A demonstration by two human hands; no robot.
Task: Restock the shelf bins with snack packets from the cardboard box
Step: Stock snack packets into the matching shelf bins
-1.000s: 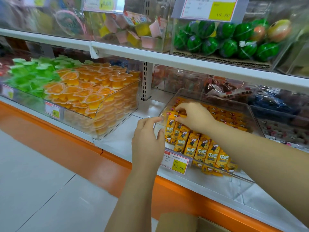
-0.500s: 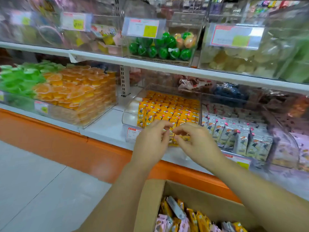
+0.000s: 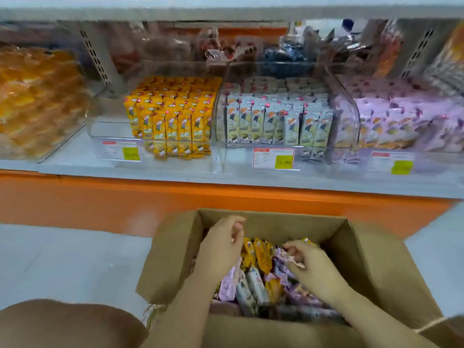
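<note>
An open cardboard box [image 3: 276, 223] stands on the floor below the shelf, holding mixed yellow, pink and pale snack packets [image 3: 261, 259]. My left hand [image 3: 221, 247] hovers over the box's left side with loosely curled fingers and holds nothing. My right hand [image 3: 313, 268] reaches down on the right, its curled fingertips at a pink packet [image 3: 282, 268]; blur hides whether it grips. On the shelf, clear bins hold yellow packets [image 3: 173, 116], pale packets [image 3: 276, 119] and pink packets [image 3: 401, 116].
A bin of orange jelly cups [image 3: 35, 101] sits at the shelf's left. Price tags [image 3: 273, 158] hang on the bin fronts. An orange base panel [image 3: 100, 197] runs under the shelf edge. More snack bags fill the back row. My knee [image 3: 62, 322] is at lower left.
Both hands left the yellow-packet bin, met in front of the shelf, and have dropped into the cardboard box. My view has tilted down and shifted right.
</note>
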